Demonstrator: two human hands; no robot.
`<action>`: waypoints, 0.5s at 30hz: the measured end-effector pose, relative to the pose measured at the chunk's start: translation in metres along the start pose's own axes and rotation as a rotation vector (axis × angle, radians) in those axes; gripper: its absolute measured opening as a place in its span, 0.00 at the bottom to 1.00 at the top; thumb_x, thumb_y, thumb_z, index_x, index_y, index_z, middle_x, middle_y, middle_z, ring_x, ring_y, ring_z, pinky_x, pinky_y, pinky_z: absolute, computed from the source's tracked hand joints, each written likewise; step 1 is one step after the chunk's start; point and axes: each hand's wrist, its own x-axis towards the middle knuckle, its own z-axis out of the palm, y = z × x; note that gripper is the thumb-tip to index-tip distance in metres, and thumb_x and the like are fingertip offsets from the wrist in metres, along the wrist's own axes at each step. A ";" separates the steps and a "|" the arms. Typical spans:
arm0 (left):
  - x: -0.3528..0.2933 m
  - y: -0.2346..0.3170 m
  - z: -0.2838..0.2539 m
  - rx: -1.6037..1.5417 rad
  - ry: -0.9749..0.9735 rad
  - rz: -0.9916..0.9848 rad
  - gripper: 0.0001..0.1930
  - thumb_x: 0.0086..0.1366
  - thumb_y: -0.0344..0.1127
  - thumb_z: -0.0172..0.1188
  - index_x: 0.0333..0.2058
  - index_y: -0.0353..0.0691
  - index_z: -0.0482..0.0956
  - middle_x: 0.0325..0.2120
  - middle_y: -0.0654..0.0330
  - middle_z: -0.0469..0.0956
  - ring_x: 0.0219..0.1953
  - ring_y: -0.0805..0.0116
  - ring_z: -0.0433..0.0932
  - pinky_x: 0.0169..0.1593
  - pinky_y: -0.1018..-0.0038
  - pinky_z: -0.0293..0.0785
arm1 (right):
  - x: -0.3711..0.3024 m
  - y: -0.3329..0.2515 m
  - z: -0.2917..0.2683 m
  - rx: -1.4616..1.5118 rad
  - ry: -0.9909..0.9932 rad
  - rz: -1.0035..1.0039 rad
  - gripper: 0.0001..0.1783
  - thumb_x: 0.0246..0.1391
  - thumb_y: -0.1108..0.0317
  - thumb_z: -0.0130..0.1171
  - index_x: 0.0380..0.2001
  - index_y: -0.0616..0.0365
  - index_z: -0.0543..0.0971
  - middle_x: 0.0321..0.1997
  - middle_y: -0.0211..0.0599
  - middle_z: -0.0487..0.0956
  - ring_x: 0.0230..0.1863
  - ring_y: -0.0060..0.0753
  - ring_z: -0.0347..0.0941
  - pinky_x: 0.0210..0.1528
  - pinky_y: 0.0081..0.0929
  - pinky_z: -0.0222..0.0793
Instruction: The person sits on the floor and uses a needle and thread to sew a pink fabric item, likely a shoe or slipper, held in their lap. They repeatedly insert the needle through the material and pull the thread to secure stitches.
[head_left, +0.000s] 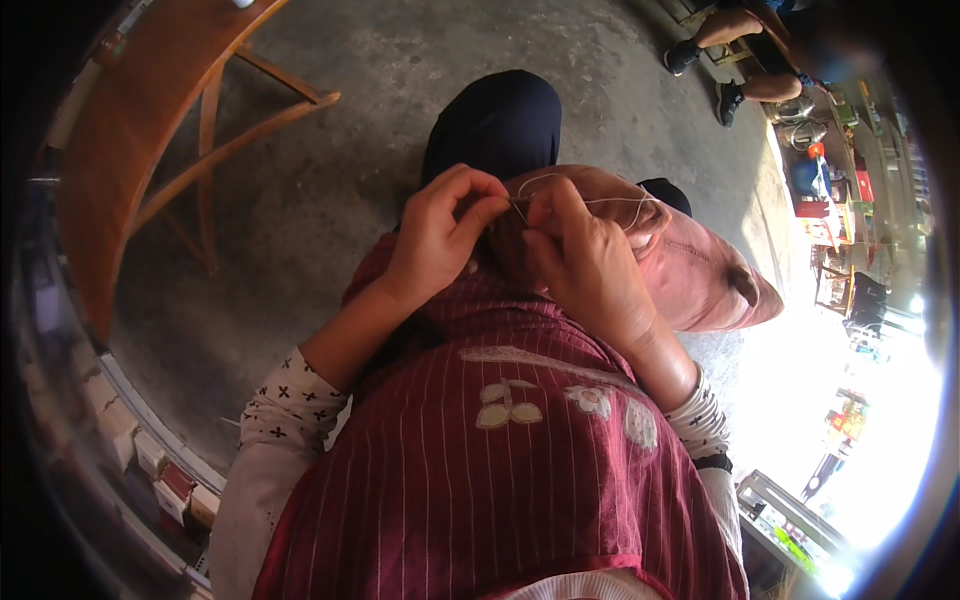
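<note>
Above my lap, my left hand (440,240) is closed in a pinch of thumb and forefinger. A thin sewing needle (518,211) juts from those fingertips toward the other hand. My right hand (592,268) is closed too, its fingertips pinched close to the needle. White thread (610,200) loops above the right fingers and trails to the right; its end at the fingertips is too fine to make out. Under and beside the right hand lies a dusty-pink cloth piece (700,270) with a seam, bunched near the hands and spread over my lap toward the right.
A wooden table (150,110) with crossed legs (210,150) stands at the left. Concrete floor (340,60) lies ahead. At the far right a person's legs (735,60) show beside shelves of mixed goods (835,190). Boxes (150,455) line the lower left.
</note>
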 end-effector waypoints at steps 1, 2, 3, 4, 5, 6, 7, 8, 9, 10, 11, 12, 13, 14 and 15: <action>0.000 0.000 0.000 0.000 0.006 0.003 0.02 0.68 0.26 0.60 0.36 0.34 0.78 0.31 0.64 0.77 0.33 0.79 0.76 0.38 0.81 0.72 | 0.000 0.000 0.000 0.010 -0.003 0.019 0.11 0.57 0.75 0.57 0.41 0.58 0.67 0.27 0.51 0.79 0.31 0.60 0.79 0.31 0.51 0.73; 0.000 0.001 0.001 0.000 0.012 0.005 0.02 0.68 0.26 0.61 0.36 0.34 0.78 0.31 0.64 0.78 0.33 0.80 0.76 0.38 0.81 0.72 | 0.000 -0.001 0.001 0.020 -0.006 0.039 0.11 0.57 0.74 0.57 0.41 0.57 0.67 0.27 0.51 0.79 0.31 0.60 0.79 0.31 0.51 0.73; 0.000 0.001 0.002 0.000 0.018 0.008 0.02 0.68 0.26 0.61 0.36 0.34 0.78 0.31 0.64 0.78 0.34 0.80 0.76 0.38 0.81 0.72 | 0.000 0.000 0.002 0.029 -0.009 0.058 0.11 0.57 0.74 0.57 0.41 0.57 0.67 0.27 0.51 0.79 0.31 0.60 0.79 0.31 0.51 0.73; 0.000 0.001 0.003 -0.007 0.036 0.010 0.02 0.67 0.26 0.62 0.36 0.34 0.78 0.30 0.64 0.78 0.32 0.79 0.76 0.35 0.81 0.72 | 0.000 0.000 0.003 0.028 -0.003 0.053 0.11 0.57 0.74 0.57 0.41 0.57 0.67 0.26 0.51 0.79 0.31 0.60 0.79 0.31 0.51 0.73; -0.001 0.000 0.004 -0.013 0.053 0.013 0.02 0.66 0.25 0.62 0.35 0.34 0.78 0.30 0.63 0.78 0.30 0.79 0.76 0.33 0.80 0.72 | 0.001 0.002 0.004 0.027 0.003 0.047 0.11 0.57 0.74 0.57 0.41 0.57 0.67 0.26 0.51 0.79 0.31 0.60 0.78 0.31 0.51 0.72; -0.001 0.000 0.005 -0.020 0.071 0.016 0.02 0.65 0.25 0.63 0.35 0.34 0.78 0.29 0.62 0.78 0.28 0.79 0.76 0.30 0.80 0.72 | 0.001 0.003 0.005 0.025 0.010 0.041 0.11 0.57 0.75 0.57 0.41 0.57 0.67 0.26 0.51 0.79 0.31 0.60 0.78 0.31 0.51 0.72; -0.001 0.000 0.004 -0.017 0.071 0.012 0.02 0.65 0.25 0.63 0.35 0.34 0.78 0.29 0.62 0.78 0.28 0.79 0.76 0.30 0.80 0.72 | 0.001 0.002 0.005 0.022 0.011 0.040 0.11 0.57 0.75 0.57 0.41 0.57 0.68 0.26 0.51 0.79 0.30 0.60 0.78 0.31 0.51 0.72; -0.002 0.000 0.004 -0.013 0.072 0.009 0.02 0.65 0.24 0.63 0.35 0.34 0.78 0.29 0.62 0.78 0.29 0.79 0.76 0.31 0.80 0.72 | 0.002 0.001 0.005 0.019 0.013 0.038 0.11 0.57 0.75 0.57 0.41 0.57 0.68 0.26 0.51 0.79 0.30 0.60 0.78 0.31 0.51 0.72; -0.002 0.000 0.004 -0.010 0.073 0.006 0.02 0.65 0.24 0.63 0.35 0.34 0.78 0.29 0.62 0.78 0.29 0.79 0.76 0.32 0.80 0.72 | 0.002 0.000 0.005 0.016 0.014 0.036 0.11 0.57 0.75 0.57 0.41 0.57 0.68 0.26 0.51 0.79 0.30 0.60 0.78 0.31 0.51 0.72; -0.002 0.001 0.004 0.001 0.067 0.010 0.02 0.66 0.25 0.63 0.35 0.34 0.78 0.30 0.63 0.78 0.30 0.79 0.76 0.33 0.80 0.73 | 0.002 0.000 0.005 0.017 0.012 0.041 0.11 0.56 0.75 0.57 0.41 0.57 0.68 0.26 0.51 0.79 0.30 0.61 0.78 0.31 0.51 0.72; -0.002 0.001 0.003 0.011 0.061 0.015 0.02 0.66 0.25 0.62 0.35 0.34 0.78 0.30 0.63 0.78 0.32 0.79 0.76 0.35 0.80 0.73 | 0.002 0.001 0.005 0.019 0.010 0.046 0.11 0.56 0.75 0.57 0.40 0.58 0.68 0.26 0.51 0.79 0.30 0.61 0.78 0.31 0.51 0.72; -0.002 0.001 0.003 0.022 0.055 0.019 0.02 0.67 0.26 0.62 0.35 0.34 0.78 0.31 0.64 0.78 0.33 0.79 0.77 0.37 0.80 0.73 | 0.002 0.001 0.005 0.020 0.007 0.051 0.11 0.56 0.75 0.57 0.40 0.58 0.68 0.26 0.51 0.78 0.30 0.61 0.78 0.31 0.51 0.72; -0.002 0.001 0.003 0.017 0.056 0.016 0.02 0.67 0.25 0.62 0.35 0.34 0.78 0.31 0.63 0.78 0.33 0.79 0.77 0.37 0.80 0.73 | 0.002 0.001 0.006 0.017 0.019 0.033 0.11 0.56 0.75 0.57 0.40 0.58 0.68 0.26 0.52 0.78 0.30 0.61 0.78 0.31 0.51 0.72; -0.002 0.001 0.004 0.012 0.057 0.013 0.02 0.67 0.25 0.62 0.35 0.34 0.78 0.31 0.63 0.78 0.33 0.79 0.77 0.37 0.81 0.73 | 0.001 0.002 0.006 0.013 0.030 0.015 0.11 0.56 0.75 0.57 0.40 0.58 0.68 0.26 0.52 0.78 0.30 0.61 0.78 0.31 0.51 0.72; -0.003 0.002 0.004 0.007 0.058 0.010 0.02 0.67 0.25 0.62 0.35 0.34 0.78 0.31 0.63 0.78 0.33 0.79 0.77 0.37 0.81 0.73 | 0.001 0.002 0.007 0.010 0.042 -0.003 0.10 0.56 0.75 0.57 0.40 0.58 0.68 0.26 0.52 0.78 0.29 0.61 0.78 0.31 0.51 0.72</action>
